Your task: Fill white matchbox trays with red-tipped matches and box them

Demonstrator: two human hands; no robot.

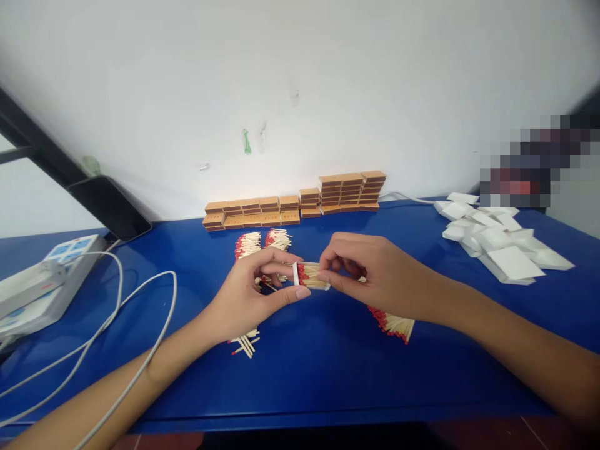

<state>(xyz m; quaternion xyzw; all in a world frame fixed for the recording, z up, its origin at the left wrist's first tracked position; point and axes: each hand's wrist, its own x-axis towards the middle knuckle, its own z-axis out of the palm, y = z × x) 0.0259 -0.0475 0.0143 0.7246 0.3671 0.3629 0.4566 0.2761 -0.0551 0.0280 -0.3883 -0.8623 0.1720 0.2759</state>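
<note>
My left hand (250, 290) grips a small white matchbox tray (295, 274) between thumb and fingers, above the table. Red-headed matches (310, 275) lie in the tray, their heads toward the left end. At the tray's right end, my right hand (370, 272) is closed, thumb and fingertips pinching the matches' pale ends. Loose matches (247, 244) form piles behind and beneath my left hand, partly hidden by it. Another heap of matches (391, 322) sits under my right hand.
Orange-brown matchboxes (262, 212) stand stacked along the wall. White empty trays (497, 234) are piled at the right of the blue table (309, 381). A power strip (51, 281), white cables (173, 294) and a black tablet-like object (112, 209) occupy the left.
</note>
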